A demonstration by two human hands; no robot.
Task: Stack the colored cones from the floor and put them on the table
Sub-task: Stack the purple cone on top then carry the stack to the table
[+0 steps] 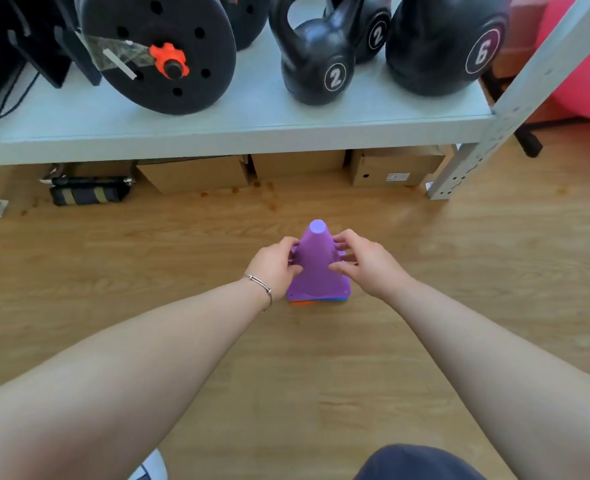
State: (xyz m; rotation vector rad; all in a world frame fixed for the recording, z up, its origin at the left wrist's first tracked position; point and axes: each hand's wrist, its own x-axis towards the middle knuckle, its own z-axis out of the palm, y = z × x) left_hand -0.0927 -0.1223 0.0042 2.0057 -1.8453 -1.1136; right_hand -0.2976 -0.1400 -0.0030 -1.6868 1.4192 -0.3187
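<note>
A stack of cones (316,265) stands upright on the wooden floor in the middle of the view. The top cone is purple; thin blue and orange base edges (316,301) show beneath it. My left hand (276,266), with a thin bracelet at the wrist, grips the stack's left side. On the opposite side my right hand (364,263) holds it, fingers curled around the cone's body. The grey table (245,133) runs across the view just beyond the stack.
The table carries a black weight plate (158,50) with an orange collar and three black kettlebells (317,64). Under it sit cardboard boxes (196,173) and a black strap bundle (89,190). A metal leg (459,171) stands at the right, a pink ball (584,64) behind.
</note>
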